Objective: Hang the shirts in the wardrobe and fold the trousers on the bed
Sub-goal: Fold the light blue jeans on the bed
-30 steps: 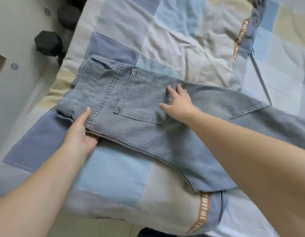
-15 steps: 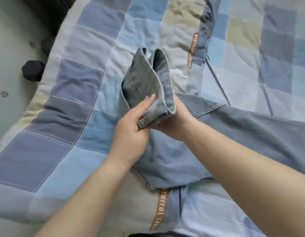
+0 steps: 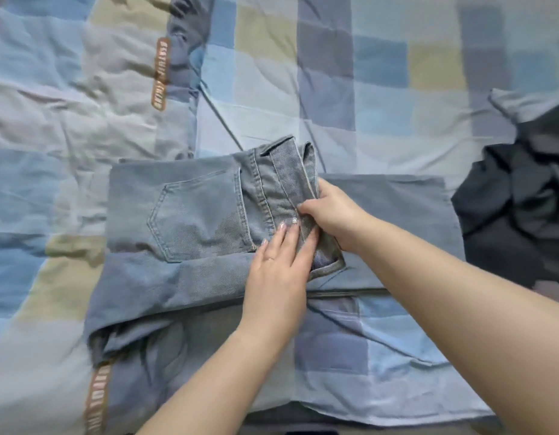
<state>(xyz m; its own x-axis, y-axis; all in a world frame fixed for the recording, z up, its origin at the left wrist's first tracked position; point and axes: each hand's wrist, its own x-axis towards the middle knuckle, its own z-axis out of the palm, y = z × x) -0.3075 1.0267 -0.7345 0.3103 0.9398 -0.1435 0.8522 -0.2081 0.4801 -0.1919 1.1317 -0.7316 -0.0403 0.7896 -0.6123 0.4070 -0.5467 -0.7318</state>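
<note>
The light-blue denim trousers (image 3: 190, 221) lie folded over on the patchwork-quilted bed (image 3: 381, 89), waistband doubled back at mid-frame. The right hand (image 3: 334, 215) pinches that waistband; the left hand (image 3: 281, 271) presses flat beside it, fingers straight. Best to square the edges and smooth outward before releasing. A dark crumpled garment (image 3: 516, 208) lies well apart.

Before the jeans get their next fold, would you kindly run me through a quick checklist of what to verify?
1. Jeans lie on the quilt: ok.
2. Right hand grips the waistband: ok.
3. Left hand presses flat beside it: ok.
4. Waistband lies flat: not ok, its edge stands up.
5. Lower leg fabric smooth: not ok, bunched at the near-left corner.
6. Dark garment apart from the jeans: cannot tell, it lies close to their right edge.
</note>
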